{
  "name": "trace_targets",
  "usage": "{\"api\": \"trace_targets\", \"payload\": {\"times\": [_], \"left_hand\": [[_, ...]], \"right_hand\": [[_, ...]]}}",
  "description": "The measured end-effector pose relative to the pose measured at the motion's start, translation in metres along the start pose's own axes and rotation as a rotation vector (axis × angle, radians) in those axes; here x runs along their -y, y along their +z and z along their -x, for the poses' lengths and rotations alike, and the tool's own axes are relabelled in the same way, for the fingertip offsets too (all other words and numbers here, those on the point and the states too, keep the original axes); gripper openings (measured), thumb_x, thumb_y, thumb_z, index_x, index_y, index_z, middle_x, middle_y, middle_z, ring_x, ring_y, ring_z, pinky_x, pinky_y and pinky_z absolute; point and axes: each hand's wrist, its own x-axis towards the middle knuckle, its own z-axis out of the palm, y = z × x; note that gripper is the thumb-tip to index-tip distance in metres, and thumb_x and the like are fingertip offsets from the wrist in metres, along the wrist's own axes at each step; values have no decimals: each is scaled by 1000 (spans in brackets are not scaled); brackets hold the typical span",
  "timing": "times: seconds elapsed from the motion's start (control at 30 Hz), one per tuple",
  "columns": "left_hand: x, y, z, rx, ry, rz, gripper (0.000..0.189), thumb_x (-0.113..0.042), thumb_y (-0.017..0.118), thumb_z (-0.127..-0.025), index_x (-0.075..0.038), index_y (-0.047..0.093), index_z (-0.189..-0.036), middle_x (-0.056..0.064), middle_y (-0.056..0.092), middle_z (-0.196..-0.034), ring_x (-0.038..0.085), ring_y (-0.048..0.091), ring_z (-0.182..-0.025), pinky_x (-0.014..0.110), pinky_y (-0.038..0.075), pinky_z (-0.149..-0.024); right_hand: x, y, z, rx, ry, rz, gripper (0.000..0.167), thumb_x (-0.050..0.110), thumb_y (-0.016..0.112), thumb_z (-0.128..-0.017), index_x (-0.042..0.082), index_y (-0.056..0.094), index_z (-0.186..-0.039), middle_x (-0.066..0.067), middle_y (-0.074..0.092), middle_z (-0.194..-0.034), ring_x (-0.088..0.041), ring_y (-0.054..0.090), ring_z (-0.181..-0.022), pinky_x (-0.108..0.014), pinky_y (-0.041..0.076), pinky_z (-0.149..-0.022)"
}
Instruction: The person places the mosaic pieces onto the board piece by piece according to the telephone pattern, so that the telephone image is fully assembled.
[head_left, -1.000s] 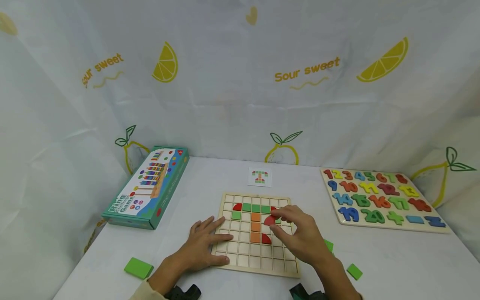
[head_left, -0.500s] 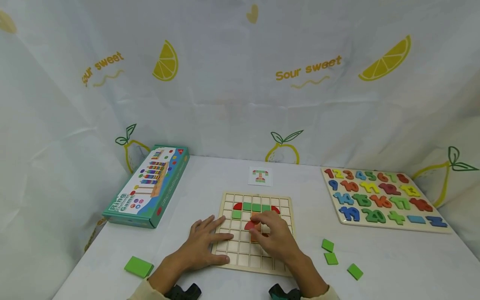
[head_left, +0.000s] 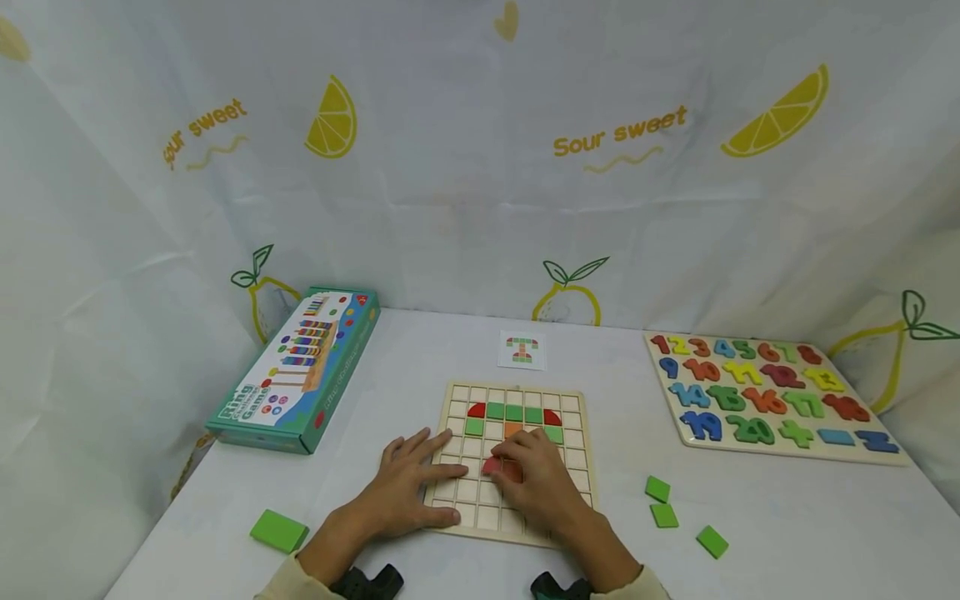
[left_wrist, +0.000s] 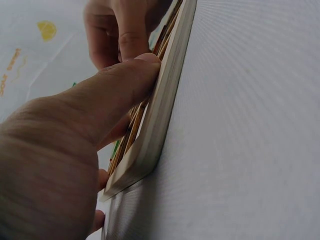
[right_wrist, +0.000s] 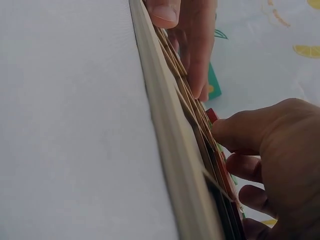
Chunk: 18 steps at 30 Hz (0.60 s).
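Note:
A wooden grid board (head_left: 487, 518) lies on the white table, with red, green and orange tiles set in its upper cells. My right hand (head_left: 536, 479) pinches a red quarter-circle tile (head_left: 491, 465) over the middle of the board. That red tile (right_wrist: 212, 115) stands tilted at the thumb tip in the right wrist view. Fingers spread, my left hand (head_left: 408, 483) rests on the board's left side; its thumb lies on the near rim in the left wrist view. The right hand hides most of the orange column.
Beyond the board lies a small pattern card (head_left: 522, 350). A number puzzle (head_left: 750, 400) is at the right, a teal game box (head_left: 300, 367) at the left. Loose green squares (head_left: 663, 515) lie right of the board, and a green rectangular block (head_left: 279, 531) sits left.
My right hand has carried the red tile leftward and down from the board's right side to its middle. The left hand has stayed in place.

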Motion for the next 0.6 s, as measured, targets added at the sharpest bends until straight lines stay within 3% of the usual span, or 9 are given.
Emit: {"api": "trace_targets", "payload": {"times": [0.6], "left_hand": [[0, 1, 0, -7, 2, -8, 59, -62, 70, -77, -32, 65, -128, 4, 32, -154, 35, 18, -141, 62, 8, -105]], "right_hand": [[3, -3, 2, -6, -13, 8, 20, 14, 77, -77, 11, 74, -96, 3, 55, -100, -16, 47, -95, -40, 42, -81]]}}
